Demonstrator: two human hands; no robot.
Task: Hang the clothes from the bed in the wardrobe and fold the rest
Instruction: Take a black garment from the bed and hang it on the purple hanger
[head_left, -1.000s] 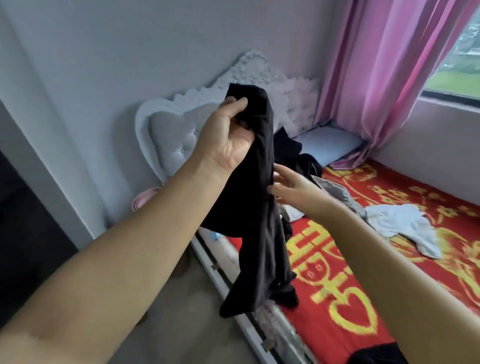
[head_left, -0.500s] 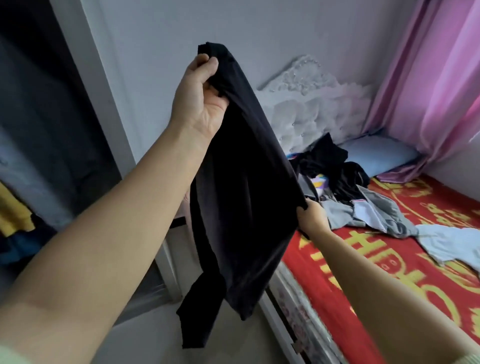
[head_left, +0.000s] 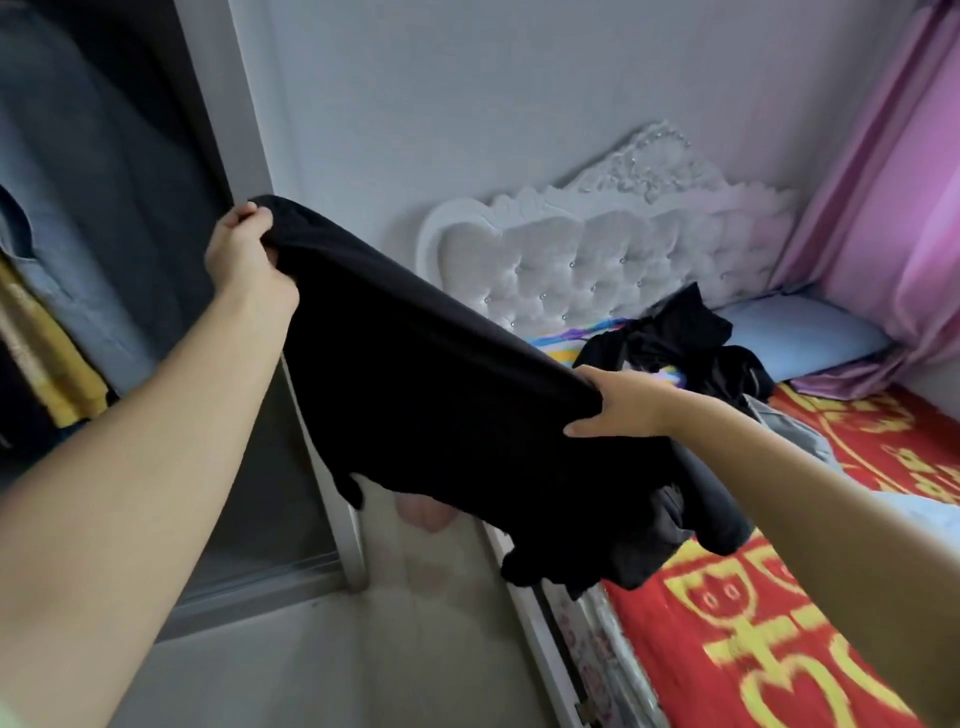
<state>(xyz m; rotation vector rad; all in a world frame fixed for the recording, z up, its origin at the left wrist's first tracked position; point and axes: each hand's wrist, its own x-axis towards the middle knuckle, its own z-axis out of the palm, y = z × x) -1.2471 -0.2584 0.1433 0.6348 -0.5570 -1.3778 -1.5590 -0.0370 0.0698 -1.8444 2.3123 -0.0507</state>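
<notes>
A black garment (head_left: 441, 405) is stretched between my two hands above the gap between bed and wardrobe. My left hand (head_left: 244, 260) grips its upper left corner, close to the wardrobe frame. Lower and to the right, my right hand (head_left: 618, 408) pinches the other end, with loose cloth hanging below it over the bed's edge. The bed (head_left: 779, 649) has a red cover with yellow patterns. At its head lies a pile of dark clothes (head_left: 680, 343) and a grey garment (head_left: 795, 431). The open wardrobe (head_left: 78, 234) on the left holds hanging clothes.
A white tufted headboard (head_left: 597, 260) stands against the wall. A light blue pillow (head_left: 800, 338) lies under pink curtains (head_left: 883, 208) at the right. A pale floor strip (head_left: 415, 623) runs between the wardrobe's sliding-door frame (head_left: 332, 493) and the bed. Something pink (head_left: 423, 512) sits on the floor.
The view has swung left toward the wardrobe. My left hand dropped from high up to a lower spot by the wardrobe frame, and my hands have spread the black garment out wide.
</notes>
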